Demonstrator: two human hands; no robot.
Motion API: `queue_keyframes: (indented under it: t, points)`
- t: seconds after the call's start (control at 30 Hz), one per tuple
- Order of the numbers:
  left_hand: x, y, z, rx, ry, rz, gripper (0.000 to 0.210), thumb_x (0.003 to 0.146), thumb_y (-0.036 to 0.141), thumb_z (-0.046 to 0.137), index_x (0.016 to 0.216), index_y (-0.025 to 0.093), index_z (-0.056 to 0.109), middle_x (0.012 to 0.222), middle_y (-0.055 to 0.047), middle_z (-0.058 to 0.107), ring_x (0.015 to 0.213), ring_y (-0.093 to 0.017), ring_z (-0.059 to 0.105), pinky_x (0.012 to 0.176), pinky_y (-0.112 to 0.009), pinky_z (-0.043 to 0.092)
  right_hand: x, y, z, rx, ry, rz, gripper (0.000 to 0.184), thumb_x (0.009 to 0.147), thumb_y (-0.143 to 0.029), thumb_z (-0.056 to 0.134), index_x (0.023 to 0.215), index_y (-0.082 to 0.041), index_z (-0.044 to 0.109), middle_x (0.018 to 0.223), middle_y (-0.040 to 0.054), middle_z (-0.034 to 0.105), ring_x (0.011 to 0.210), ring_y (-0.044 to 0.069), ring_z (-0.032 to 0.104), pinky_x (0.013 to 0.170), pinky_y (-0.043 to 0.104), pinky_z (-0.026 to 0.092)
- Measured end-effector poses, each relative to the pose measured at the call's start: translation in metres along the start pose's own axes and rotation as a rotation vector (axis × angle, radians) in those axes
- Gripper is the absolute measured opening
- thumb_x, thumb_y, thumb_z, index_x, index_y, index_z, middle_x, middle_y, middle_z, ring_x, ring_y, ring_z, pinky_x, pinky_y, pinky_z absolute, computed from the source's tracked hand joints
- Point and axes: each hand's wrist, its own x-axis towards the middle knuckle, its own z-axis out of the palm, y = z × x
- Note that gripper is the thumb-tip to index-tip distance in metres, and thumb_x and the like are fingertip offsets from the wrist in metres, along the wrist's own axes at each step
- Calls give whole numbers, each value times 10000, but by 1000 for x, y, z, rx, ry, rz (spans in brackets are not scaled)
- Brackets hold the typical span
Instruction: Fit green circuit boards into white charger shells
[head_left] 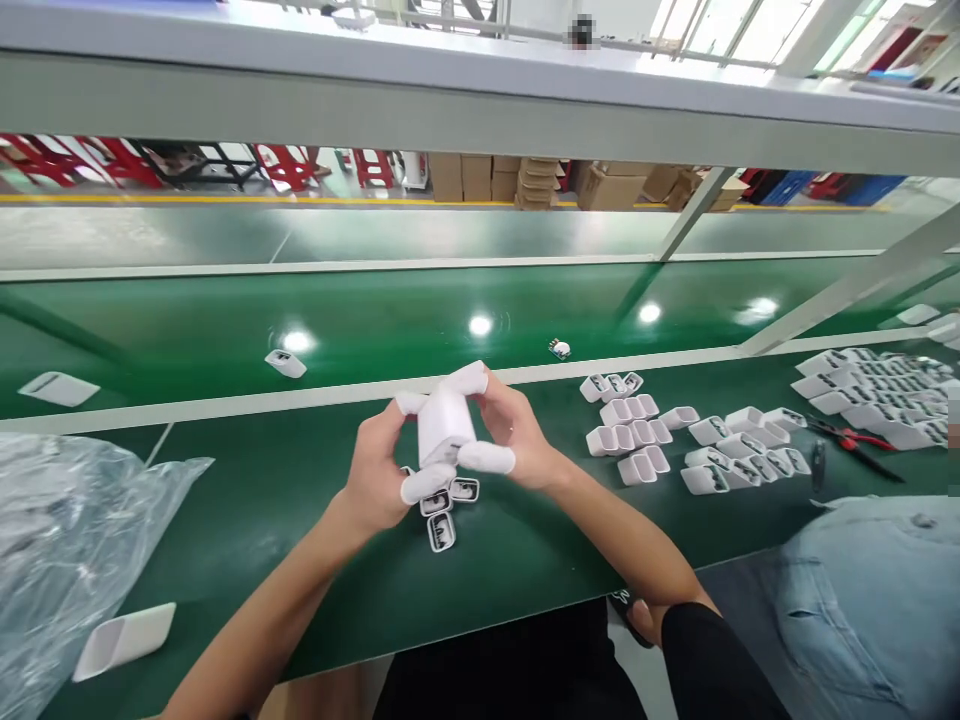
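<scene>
Between my two hands is a white plastic housing (444, 425), held up above the green table. My left hand (380, 465) grips it from the left, white finger cots on its thumb and index finger. From the right, my right hand (514, 425) pinches the same housing, with cots on its fingers too. The housing's lower end faces me, and a small dark part shows at its opening. Just below my hands, several small white-rimmed pieces (441, 531) with dark insides lie on the table, partly hidden by my left fingers.
Rows of white housings (637, 435) stand to the right, with more (877, 390) beyond. Red-handled pliers (851, 437) lie near a person in denim (870, 590). Left are a clear plastic bag (67, 540) and a white sleeve (126, 640). A shelf beam (480, 105) crosses above the green belt (397, 310).
</scene>
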Motion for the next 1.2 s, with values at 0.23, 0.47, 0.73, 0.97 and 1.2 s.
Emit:
queue_keyframes:
  t: [0.23, 0.47, 0.73, 0.97, 1.2]
  points:
    - [9, 14, 11, -42, -10, -291, 504, 931, 682, 815, 838, 205, 677, 724, -9, 702, 669, -174, 602, 667, -318, 495, 6, -1, -20, -98, -79, 8, 565, 1023, -801, 680, 993, -238, 638, 933, 1, 657, 849, 184, 577, 813, 354, 502]
    - [9, 15, 15, -77, -128, -302, 535, 914, 692, 812, 756, 205, 656, 651, 18, 627, 614, -143, 508, 617, -301, 427, 6, -20, -34, -160, -235, 97, 634, 1040, -813, 621, 799, -230, 564, 781, -32, 576, 745, 157, 471, 720, 335, 395]
    - [10, 11, 19, -102, -112, -278, 519, 908, 664, 793, 735, 203, 628, 624, 36, 550, 602, -125, 403, 602, -293, 357, 5, -12, -25, -149, -150, 102, 660, 976, -793, 692, 687, -240, 475, 654, -55, 452, 651, 132, 337, 622, 319, 281]
    - [4, 0, 23, -236, -99, -388, 396, 907, 561, 884, 907, 197, 727, 879, -36, 748, 798, -183, 653, 793, -335, 573, 8, -6, -31, -199, -120, 117, 694, 969, -813, 684, 663, -242, 435, 638, -59, 402, 645, 130, 304, 626, 324, 248]
    - [6, -11, 31, -498, 4, -486, 458, 863, 620, 933, 971, 194, 806, 940, -60, 797, 818, -206, 755, 822, -368, 659, 10, -11, -42, -293, -119, 75, 560, 1027, -728, 681, 780, -232, 601, 747, -23, 605, 703, 152, 462, 665, 323, 384]
